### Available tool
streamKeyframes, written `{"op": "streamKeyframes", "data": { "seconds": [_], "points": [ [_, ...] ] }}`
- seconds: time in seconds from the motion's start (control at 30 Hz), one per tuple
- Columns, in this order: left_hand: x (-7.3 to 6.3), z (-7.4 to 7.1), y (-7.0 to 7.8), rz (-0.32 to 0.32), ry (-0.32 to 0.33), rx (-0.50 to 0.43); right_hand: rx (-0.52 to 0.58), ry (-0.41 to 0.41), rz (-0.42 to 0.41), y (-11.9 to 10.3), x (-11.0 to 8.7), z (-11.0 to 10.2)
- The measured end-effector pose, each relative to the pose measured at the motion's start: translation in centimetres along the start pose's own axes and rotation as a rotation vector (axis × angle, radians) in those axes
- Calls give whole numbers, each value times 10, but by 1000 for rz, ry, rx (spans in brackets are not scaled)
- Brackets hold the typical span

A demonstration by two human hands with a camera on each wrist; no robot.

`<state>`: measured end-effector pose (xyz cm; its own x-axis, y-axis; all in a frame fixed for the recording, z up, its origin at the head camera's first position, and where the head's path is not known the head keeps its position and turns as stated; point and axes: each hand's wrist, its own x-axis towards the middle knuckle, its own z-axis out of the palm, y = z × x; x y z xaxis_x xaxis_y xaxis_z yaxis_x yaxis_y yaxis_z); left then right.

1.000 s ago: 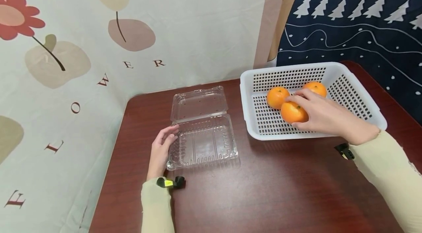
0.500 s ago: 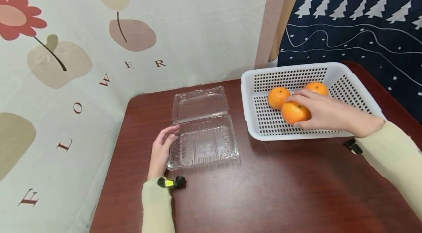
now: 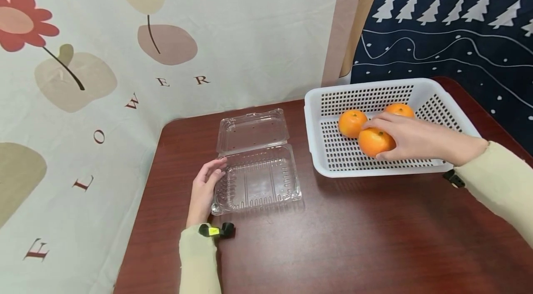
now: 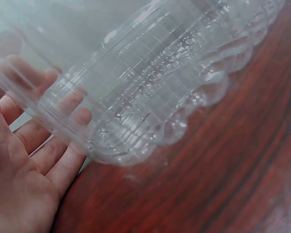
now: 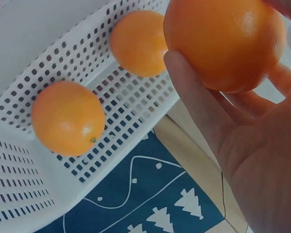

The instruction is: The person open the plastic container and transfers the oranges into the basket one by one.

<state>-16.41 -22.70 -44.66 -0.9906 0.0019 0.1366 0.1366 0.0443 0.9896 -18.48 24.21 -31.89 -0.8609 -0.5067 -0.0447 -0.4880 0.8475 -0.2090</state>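
In the head view, my right hand (image 3: pixel 420 139) grips an orange (image 3: pixel 374 142) between thumb and fingers over the white basket. The right wrist view shows that orange (image 5: pixel 225 41) close up, above two others. Those two, a left orange (image 3: pixel 352 123) and a back orange (image 3: pixel 399 109) partly hidden by my hand, lie inside the basket. My left hand (image 3: pixel 204 187) holds the left edge of a clear plastic clamshell box (image 3: pixel 258 178), whose lid (image 3: pixel 252 132) lies folded back behind it. Through the clear wall in the left wrist view, the fingers (image 4: pixel 63 155) show outside the box.
The white perforated basket (image 3: pixel 316 164) stands at the back right of the dark red table (image 3: pixel 333 238), to the right of the box. A pale printed cloth (image 3: pixel 250 30) hangs along the back and left, and a navy tree-patterned cloth (image 3: pixel 441 49) at the right.
My right hand has shifted slightly right with the orange, opening a small gap to the left orange; its forearm has swung up and right. My left hand and the box have stayed put.
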Motion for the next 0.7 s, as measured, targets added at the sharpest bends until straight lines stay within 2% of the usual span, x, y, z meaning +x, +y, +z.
{"op": "streamKeyframes", "data": {
  "seconds": [0.27, 0.7],
  "points": [
    [1, 1, 0, -3, 9, -6, -18, -35, -19, 4, 5, -1],
    [0, 1, -1, 1, 9, 4, -44, -49, 7, 20, 14, -1]
  ]
}}
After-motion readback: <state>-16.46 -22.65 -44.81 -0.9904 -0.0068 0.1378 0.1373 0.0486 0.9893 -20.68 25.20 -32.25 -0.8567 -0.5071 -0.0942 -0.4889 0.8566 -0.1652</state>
